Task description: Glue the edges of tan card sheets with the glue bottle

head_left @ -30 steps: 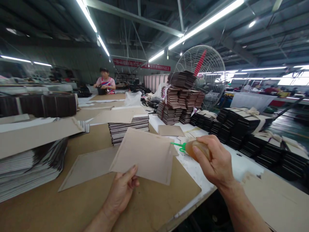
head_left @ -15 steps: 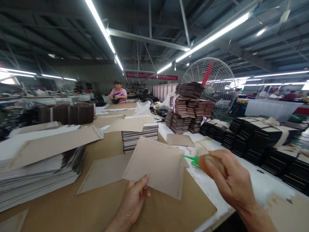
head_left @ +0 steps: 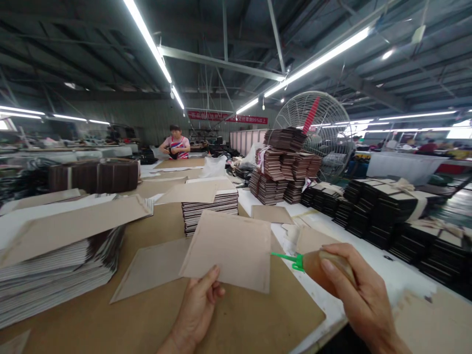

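Note:
My left hand (head_left: 201, 305) pinches the lower left edge of a beige cardboard sheet (head_left: 230, 250), thumb on top, and holds it tilted above the brown board (head_left: 265, 322). Wrapped in my right hand (head_left: 363, 292) is an amber glue bottle (head_left: 324, 269) with a thin green nozzle (head_left: 285, 256). The nozzle tip points left at the sheet's right edge; whether it touches cannot be told. Partly behind the held sheet lies another cardboard piece (head_left: 149, 268) on the board. Beyond stands a stack of dark-edged panels (head_left: 210, 209) with a loose sheet (head_left: 188, 192) on top.
At the left rises a tall pile of white and grey sheets (head_left: 62, 275). Black bundles (head_left: 387, 211) line the right side, with brown stacks (head_left: 282, 169) and a large fan (head_left: 313, 132) behind. Another person (head_left: 176, 143) works at the table's far end.
The glue bottle's nozzle has moved down along the sheet's right edge. The sheet has turned slightly in my left hand, and the whole view has shifted a little.

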The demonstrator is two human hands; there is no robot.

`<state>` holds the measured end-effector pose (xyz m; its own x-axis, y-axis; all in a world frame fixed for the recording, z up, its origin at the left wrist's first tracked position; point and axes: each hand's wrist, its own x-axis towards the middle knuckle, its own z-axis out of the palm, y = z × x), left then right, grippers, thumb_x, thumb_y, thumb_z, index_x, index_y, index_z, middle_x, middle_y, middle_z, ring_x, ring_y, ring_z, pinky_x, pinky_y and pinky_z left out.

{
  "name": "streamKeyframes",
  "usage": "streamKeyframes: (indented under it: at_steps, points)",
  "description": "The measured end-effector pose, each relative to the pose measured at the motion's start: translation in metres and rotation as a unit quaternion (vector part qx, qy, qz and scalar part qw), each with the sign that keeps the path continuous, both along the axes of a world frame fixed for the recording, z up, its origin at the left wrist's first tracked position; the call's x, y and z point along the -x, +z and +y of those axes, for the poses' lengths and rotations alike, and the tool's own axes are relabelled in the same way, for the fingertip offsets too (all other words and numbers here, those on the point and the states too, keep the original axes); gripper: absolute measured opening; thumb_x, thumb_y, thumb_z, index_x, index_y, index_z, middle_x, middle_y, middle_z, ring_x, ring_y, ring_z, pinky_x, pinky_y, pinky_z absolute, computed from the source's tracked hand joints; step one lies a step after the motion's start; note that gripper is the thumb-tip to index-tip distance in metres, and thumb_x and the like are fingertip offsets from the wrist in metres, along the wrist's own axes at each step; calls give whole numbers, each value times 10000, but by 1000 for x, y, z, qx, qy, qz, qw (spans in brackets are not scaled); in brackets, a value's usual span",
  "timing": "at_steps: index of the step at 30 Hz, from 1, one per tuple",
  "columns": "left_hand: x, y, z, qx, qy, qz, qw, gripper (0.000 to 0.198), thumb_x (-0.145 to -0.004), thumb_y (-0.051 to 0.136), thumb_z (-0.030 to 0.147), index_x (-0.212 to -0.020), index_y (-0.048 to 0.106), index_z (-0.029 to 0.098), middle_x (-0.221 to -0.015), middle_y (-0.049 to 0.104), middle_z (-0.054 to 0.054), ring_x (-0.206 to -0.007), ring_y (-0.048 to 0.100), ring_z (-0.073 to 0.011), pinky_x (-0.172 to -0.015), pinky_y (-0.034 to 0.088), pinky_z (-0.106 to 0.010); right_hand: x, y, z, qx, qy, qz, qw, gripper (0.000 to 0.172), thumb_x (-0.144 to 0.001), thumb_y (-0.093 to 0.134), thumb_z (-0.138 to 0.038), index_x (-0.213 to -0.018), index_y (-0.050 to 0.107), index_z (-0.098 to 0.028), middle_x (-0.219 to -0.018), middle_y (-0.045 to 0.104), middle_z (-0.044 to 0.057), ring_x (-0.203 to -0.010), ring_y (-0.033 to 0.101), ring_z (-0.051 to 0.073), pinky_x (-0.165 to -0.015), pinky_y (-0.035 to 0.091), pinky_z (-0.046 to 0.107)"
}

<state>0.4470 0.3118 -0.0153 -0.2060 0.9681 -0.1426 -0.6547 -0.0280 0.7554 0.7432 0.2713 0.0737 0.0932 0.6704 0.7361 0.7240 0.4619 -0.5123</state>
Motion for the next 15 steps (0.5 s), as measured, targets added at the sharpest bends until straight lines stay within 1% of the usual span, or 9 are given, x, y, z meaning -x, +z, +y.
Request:
streamKeyframes:
  at_steps: [2,3,4,6,8,10,11,13,15]
  points:
    - [2,-1,2,2,-1,-10,1000,288,-604,880,193,-767,651,130,-660,621,40,-512,573,-89,-426,539,-187,-1,-13,-13,18,-18,115,993,264,-852,592,-430,-1014,615,-223,-1018,635,47,-912,591,223,-770,457,294]
    - [2,-1,3,3,-2,-13,1000,274,-616,870,176,-776,654,126,-664,626,37,-512,579,-91,-429,546,-190,0,-19,-19,36,-13,187,982,290,-832,616,-443,-1017,619,-220,-1020,640,53,-912,594,227,-753,466,285]
    - [2,-1,3,2,-3,-16,1000,262,-630,858,160,-795,658,124,-678,636,31,-517,587,-96,-432,552,-195,2,-25,-26,61,5,267,962,320,-812,639,-452,-1026,617,-215,-1006,648,59,-887,602,226,-718,476,275]
    - [1,-1,3,0,1,-20,1000,234,-667,821,120,-837,660,129,-729,660,20,-534,605,-104,-440,562,-204,12,-36,-40,118,61,420,898,370,-774,679,-454,-1039,604,-207,-928,663,62,-781,616,208,-630,483,252]
    - [1,0,2,0,4,-25,1000,211,-706,766,71,-872,659,146,-787,676,24,-550,620,-104,-457,573,-207,27,-46,-54,153,116,531,825,376,-759,695,-441,-1029,594,-199,-831,660,52,-684,605,182,-585,476,241]
    - [3,2,1,-6,9,-29,1000,224,-742,703,28,-908,661,173,-840,683,38,-569,632,-98,-486,585,-205,43,-59,-67,164,146,600,769,343,-775,678,-440,-997,586,-195,-768,643,38,-629,583,160,-564,462,234]
    - [4,4,1,-17,14,-29,999,253,-761,673,15,-942,662,191,-881,685,42,-590,641,-97,-501,590,-204,50,-67,-72,168,151,622,750,343,-777,675,-449,-986,582,-194,-768,643,40,-623,584,162,-546,448,232]
    - [8,7,3,-28,20,-21,999,294,-781,635,4,-979,661,221,-909,683,49,-608,645,-101,-505,589,-202,63,-85,-81,186,165,644,724,376,-733,715,-464,-943,579,-183,-714,632,35,-575,571,154,-508,402,219]
    - [13,10,6,-12,15,-9,1000,268,-784,623,15,-953,662,220,-841,674,44,-580,628,-111,-462,563,-189,71,-102,-87,196,184,665,697,417,-696,736,-492,-924,578,-180,-661,610,24,-525,549,146,-484,361,217]
